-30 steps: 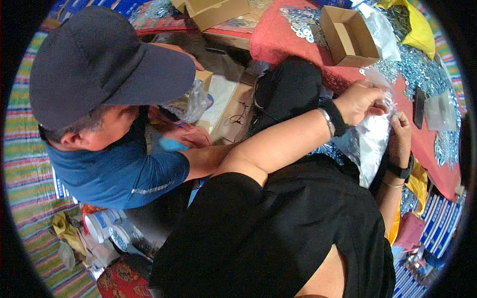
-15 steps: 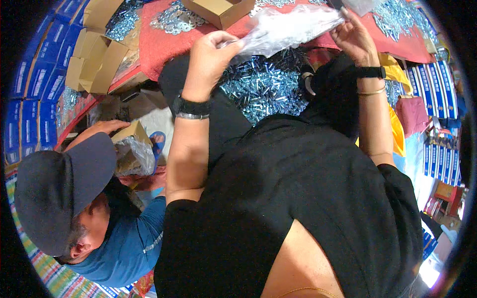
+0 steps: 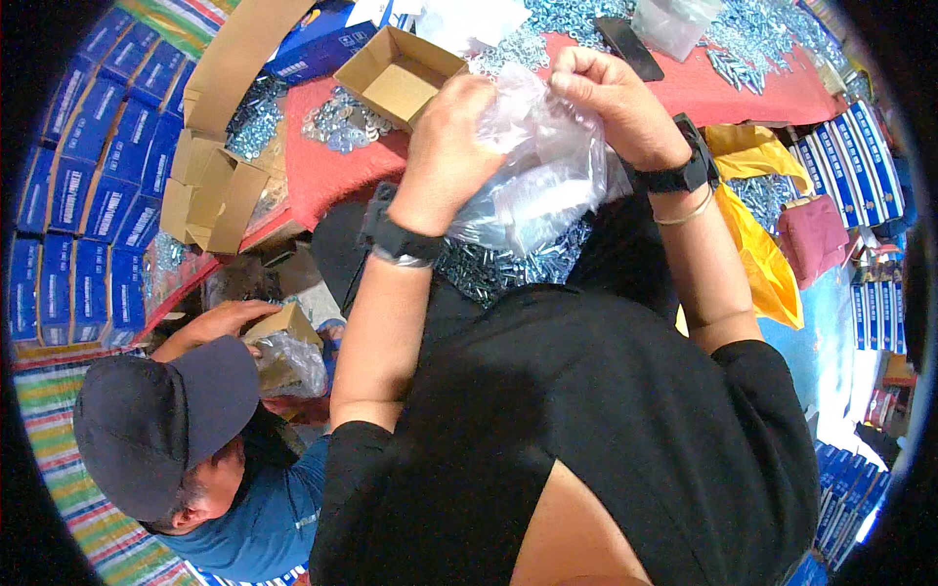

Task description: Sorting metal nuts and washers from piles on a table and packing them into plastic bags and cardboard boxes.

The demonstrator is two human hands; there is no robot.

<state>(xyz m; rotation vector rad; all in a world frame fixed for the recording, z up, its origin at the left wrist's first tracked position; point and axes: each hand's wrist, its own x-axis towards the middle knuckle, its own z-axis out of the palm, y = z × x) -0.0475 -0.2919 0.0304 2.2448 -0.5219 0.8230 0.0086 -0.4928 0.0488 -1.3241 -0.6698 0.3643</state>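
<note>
A black top (image 3: 469, 420) is nearest, worn by the person whose hands are at work. On the near left sits another person, in a dark cap (image 3: 161, 420) and a blue shirt (image 3: 254, 523). That person's hand (image 3: 234, 317) is by a small brown box (image 3: 301, 327) with crinkly plastic (image 3: 293, 361) on it.

A heap of shiny metal bits (image 3: 489, 273) lies in the lap of the person in black. Just above it hangs a big clear plastic bag (image 3: 542, 200), held up between the two hands. The left hand (image 3: 451, 151) bends its fingers round the bag's left edge, and some fingertips are hidden. The right hand (image 3: 611, 103) pinches the bag's top right part between thumb and finger. There is a dark band on each wrist.

To the right is a yellow bag (image 3: 750, 249) with metal pieces (image 3: 760, 198) in it. Next to that is a dark pink bundle (image 3: 813, 239), with blue and white boxes (image 3: 850, 166) just beyond.

Farther off is the surface with its red cloth (image 3: 366, 176). An open brown box (image 3: 396, 93) stands there, beside a pile of flat rings (image 3: 342, 122). A flat black thing (image 3: 630, 49) lies on the right, near a small clear bag (image 3: 674, 24) and many screws (image 3: 747, 68). Far left, blue boxes (image 3: 98, 186) stand in a big stack.
</note>
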